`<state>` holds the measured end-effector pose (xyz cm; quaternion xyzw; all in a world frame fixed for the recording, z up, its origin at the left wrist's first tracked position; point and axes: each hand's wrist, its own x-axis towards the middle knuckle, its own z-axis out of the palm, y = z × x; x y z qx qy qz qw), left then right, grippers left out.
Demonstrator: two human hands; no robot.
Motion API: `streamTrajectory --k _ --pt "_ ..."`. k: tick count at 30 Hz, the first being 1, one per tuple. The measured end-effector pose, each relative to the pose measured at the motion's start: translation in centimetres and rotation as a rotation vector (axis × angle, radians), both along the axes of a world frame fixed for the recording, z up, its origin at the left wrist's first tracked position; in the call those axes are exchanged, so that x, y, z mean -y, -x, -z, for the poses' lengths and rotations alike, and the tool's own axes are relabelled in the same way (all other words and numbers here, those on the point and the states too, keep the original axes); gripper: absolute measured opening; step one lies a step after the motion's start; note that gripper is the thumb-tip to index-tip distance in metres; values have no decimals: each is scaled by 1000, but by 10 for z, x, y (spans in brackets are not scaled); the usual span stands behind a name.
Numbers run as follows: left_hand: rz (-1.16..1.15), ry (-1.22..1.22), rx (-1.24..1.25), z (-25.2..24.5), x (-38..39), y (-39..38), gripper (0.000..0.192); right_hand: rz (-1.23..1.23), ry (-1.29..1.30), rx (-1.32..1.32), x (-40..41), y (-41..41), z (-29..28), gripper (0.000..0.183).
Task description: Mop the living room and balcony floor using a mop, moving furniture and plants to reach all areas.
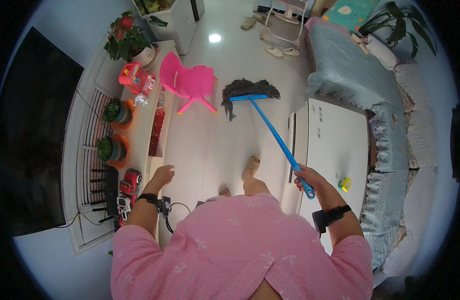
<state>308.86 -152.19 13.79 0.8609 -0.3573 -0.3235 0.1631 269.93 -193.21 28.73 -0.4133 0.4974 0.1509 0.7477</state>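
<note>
My right hand (309,177) grips the upper end of a blue mop handle (275,135). The handle slants forward and left to a blue crossbar (248,98). Dark grey mop strands (251,88) spread over the pale tiled floor (200,146), with one clump trailing off to the left. My left hand (163,176) hangs beside the edge of the low TV cabinet (140,150). I see no object in it, and its fingers are partly hidden from this angle. Straps with small devices sit on both forearms.
A pink child's chair (190,78) stands left of the mop head. To the right are a white coffee table (339,131) and a sofa with a blue-grey cover (350,63). Pale shoes (274,51) lie by a high chair (283,24) farther off. Potted plants (111,111) and toys line the cabinet.
</note>
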Motion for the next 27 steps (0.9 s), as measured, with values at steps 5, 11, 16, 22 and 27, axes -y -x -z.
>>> streamTrajectory --k 5,11,16,22,27 --pt "-57 16 -78 -78 143 -34 33 38 -31 127 65 -89 -7 16" --pt "-56 224 -625 -207 326 -19 46 237 -266 357 120 -252 27 17" --pt "-254 134 -847 -265 397 -10 51 268 -221 413 124 -359 46 17" --pt "-299 114 -532 -202 436 -77 36 136 -180 489 128 -440 55 18" --pt "-165 194 -111 -153 447 -216 31 -202 135 361 188 -473 64 39"
